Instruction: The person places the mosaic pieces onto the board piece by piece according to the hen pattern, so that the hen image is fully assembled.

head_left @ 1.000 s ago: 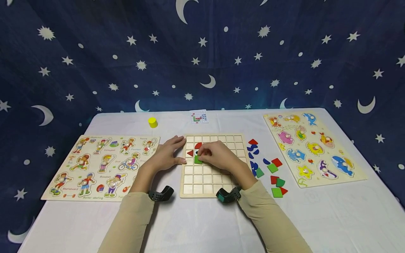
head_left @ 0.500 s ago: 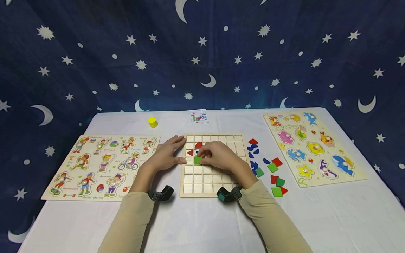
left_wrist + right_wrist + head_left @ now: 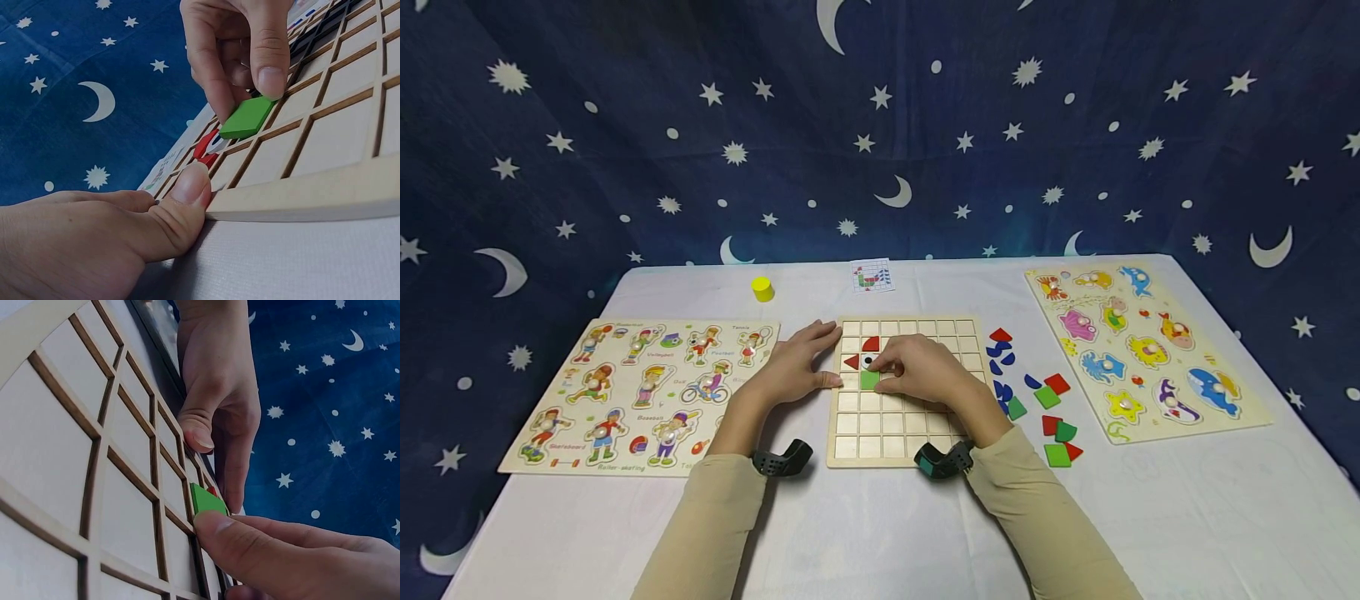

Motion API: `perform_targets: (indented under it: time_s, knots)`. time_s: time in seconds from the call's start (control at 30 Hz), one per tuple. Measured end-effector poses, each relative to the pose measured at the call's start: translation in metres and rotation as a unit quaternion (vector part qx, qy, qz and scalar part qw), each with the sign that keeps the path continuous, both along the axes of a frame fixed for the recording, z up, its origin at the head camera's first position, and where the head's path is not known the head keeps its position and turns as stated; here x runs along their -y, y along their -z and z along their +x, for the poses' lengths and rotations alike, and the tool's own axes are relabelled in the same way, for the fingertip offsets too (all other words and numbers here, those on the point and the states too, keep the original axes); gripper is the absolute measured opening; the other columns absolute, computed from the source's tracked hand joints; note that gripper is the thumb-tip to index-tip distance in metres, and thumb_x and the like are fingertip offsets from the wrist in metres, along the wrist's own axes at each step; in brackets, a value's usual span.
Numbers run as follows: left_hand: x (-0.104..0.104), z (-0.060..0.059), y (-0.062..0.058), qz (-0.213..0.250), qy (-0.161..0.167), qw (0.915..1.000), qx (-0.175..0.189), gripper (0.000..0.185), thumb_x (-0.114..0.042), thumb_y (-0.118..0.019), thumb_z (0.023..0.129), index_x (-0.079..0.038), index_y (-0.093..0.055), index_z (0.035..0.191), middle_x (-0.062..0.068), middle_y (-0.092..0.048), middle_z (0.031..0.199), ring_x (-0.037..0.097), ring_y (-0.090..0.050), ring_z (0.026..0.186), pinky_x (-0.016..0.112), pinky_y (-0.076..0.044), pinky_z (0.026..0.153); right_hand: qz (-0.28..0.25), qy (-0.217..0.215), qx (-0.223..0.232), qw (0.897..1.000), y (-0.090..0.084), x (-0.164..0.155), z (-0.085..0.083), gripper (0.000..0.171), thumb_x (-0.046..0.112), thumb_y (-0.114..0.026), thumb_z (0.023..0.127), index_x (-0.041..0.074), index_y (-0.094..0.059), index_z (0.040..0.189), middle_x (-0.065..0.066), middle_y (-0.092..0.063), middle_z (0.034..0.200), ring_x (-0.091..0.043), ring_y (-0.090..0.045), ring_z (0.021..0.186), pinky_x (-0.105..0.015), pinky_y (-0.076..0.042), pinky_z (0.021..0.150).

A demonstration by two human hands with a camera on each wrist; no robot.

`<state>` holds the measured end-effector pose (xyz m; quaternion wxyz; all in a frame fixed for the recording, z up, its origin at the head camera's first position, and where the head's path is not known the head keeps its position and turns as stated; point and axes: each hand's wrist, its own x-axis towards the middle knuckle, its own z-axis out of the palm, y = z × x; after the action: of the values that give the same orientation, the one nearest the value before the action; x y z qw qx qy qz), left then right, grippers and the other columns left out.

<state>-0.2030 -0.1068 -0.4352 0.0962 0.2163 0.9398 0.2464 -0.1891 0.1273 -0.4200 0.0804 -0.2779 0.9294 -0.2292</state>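
Thumb and fingers of my right hand (image 3: pixel 917 367) pinch a green square tile (image 3: pixel 248 117) over a cell of the wooden grid board (image 3: pixel 868 450). In the left wrist view the tile sits tilted, its near edge above the grid bars. Just beyond it lie a white piece with a black dot (image 3: pixel 868 361), a red triangle (image 3: pixel 852 362) and a red quarter-round piece (image 3: pixel 870 343) in cells. My left hand (image 3: pixel 797 367) rests at the board's left edge, its thumb (image 3: pixel 190 184) on the frame and its other fingers stretched along the side.
Loose blue, red and green pieces (image 3: pixel 1047 397) lie right of the board. A sports puzzle (image 3: pixel 632 400) lies left, a sea-animal puzzle (image 3: pixel 1142 358) right. Behind the board are a small pattern card (image 3: pixel 872 276) and a yellow cylinder (image 3: pixel 762 289).
The right fingers have shifted slightly on the green tile, and more of it and of the dotted white piece shows. My left hand has stayed in place.
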Motion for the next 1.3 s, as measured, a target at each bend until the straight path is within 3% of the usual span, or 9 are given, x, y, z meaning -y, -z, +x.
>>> perform_targets:
  time_s: [0.4, 1.3]
  knots:
    - [-0.0004, -0.0006, 0.0003, -0.003, -0.003, 1.0, 0.001, 0.082, -0.039, -0.074, 0.079, -0.015, -0.036, 0.147, 0.005, -0.03, 0.156, 0.029, -0.019, 0.147, 0.063, -0.02, 0.11, 0.0, 0.021, 0.002, 1.0, -0.0002, 0.0011, 0.0001, 0.022, 0.032, -0.08, 0.076, 0.024, -0.073, 0.095, 0.012, -0.063, 0.081, -0.006, -0.052, 0.071, -0.023, -0.044, 0.063]
    - [-0.0003, -0.0006, -0.0001, -0.004, -0.002, 1.0, 0.008, 0.082, -0.04, -0.073, 0.079, -0.015, -0.035, 0.148, 0.005, -0.028, 0.156, 0.029, -0.017, 0.147, 0.063, -0.018, 0.11, 0.005, 0.021, 0.003, 1.0, -0.0004, -0.0003, -0.0007, 0.022, 0.036, -0.078, 0.077, 0.026, -0.076, 0.097, 0.013, -0.065, 0.089, -0.005, -0.052, 0.071, -0.023, -0.044, 0.063]
